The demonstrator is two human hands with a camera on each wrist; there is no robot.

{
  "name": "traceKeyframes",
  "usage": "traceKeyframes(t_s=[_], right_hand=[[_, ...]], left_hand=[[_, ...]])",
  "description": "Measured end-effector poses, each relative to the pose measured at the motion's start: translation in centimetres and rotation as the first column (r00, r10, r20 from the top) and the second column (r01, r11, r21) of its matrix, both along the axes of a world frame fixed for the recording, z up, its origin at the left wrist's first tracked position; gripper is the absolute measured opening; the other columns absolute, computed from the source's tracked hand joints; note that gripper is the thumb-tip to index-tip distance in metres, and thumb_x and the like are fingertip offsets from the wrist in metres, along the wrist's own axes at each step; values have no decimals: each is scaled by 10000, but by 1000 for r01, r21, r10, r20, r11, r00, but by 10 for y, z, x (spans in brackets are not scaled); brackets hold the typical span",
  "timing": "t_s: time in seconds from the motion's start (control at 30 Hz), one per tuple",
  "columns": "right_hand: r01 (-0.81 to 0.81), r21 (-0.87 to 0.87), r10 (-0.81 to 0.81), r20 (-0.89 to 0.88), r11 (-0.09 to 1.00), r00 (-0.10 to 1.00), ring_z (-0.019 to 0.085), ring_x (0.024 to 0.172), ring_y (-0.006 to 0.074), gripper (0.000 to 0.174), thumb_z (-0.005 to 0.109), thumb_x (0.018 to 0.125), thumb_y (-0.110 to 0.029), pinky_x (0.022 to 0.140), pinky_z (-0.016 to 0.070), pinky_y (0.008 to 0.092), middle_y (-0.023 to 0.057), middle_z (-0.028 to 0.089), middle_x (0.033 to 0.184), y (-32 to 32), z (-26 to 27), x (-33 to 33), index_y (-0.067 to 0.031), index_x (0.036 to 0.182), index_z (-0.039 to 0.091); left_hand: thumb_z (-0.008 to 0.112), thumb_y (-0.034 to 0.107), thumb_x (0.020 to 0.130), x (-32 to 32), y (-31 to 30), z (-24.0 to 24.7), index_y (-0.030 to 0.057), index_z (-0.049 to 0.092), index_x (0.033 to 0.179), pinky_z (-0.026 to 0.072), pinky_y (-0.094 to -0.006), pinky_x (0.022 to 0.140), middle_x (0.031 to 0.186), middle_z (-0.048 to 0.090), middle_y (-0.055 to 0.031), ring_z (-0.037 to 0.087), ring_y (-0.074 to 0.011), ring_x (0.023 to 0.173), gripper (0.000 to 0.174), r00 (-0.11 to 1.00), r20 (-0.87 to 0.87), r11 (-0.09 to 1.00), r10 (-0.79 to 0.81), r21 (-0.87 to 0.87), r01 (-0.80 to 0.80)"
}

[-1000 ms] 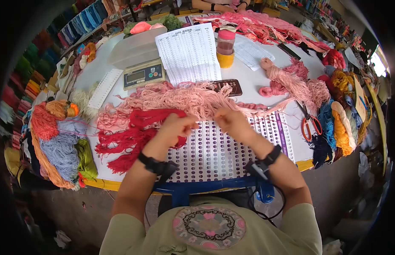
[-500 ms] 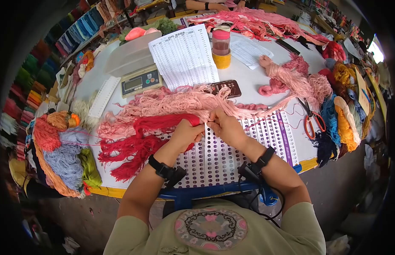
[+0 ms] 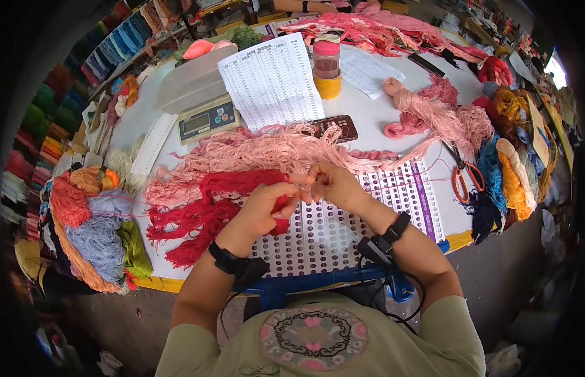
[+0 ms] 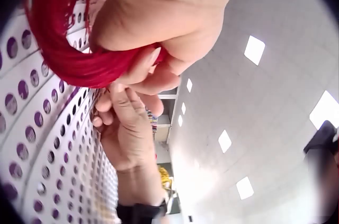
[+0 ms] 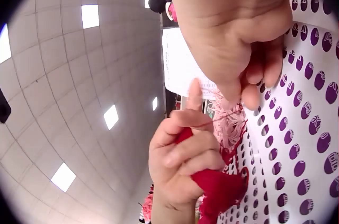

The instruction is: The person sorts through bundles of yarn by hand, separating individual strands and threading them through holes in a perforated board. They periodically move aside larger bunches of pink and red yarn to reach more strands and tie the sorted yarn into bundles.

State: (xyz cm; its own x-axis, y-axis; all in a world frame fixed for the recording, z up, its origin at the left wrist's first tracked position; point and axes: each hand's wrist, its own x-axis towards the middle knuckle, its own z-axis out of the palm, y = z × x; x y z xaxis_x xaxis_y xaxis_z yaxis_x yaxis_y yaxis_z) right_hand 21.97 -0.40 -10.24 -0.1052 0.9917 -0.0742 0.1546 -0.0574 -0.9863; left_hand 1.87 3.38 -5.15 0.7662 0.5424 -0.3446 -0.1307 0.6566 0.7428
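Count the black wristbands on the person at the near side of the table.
2. The left wristband is just behind the left hand, which holds red yarn; the right wristband is just behind the right hand.

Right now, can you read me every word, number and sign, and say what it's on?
None clearly.
Nearer paper: title and rows, too small.
Farther paper: print too small.
Purple dots: white marks, too blurred.
Purple strip: pale lettering, too small.
Scale: nothing legible.
Dark device: marks unclear.
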Motion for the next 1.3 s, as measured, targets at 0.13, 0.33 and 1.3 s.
traceKeyframes(t_s=[0.13,0.33,1.3], right_hand=[[-11,-69,-9,-292,998,957,544,595,83,159,658,851,-89,540,440,238,14,622,753,3,15,0,-37,985,591],[-51,-106,42,-83,993,996,563,688,90,167,651,847,-138,610,467,246,34,633,833,9,-7,9,-38,972,605],[0,126,57,-455,992,889,581,825,90,79,642,853,-7,718,474,227,27,618,929,-46,105,-53,-4,932,635]], left_hand=[[551,126,881,26,-3,-12,-8,614,985,395,-215,471,846,671,-123,501,-85,492,181,868,-494,839,36,488,243],[585,246,906,-12,14,-25,48,612,869,425,-296,555,702,596,-59,549,-142,601,204,822,-404,589,401,801,106],[379,348,1011,-11,-39,52,-84,437,1311,379,-335,1003,1299,517,-141,505,-198,1171,529,928,293,918,230,251,-307]])
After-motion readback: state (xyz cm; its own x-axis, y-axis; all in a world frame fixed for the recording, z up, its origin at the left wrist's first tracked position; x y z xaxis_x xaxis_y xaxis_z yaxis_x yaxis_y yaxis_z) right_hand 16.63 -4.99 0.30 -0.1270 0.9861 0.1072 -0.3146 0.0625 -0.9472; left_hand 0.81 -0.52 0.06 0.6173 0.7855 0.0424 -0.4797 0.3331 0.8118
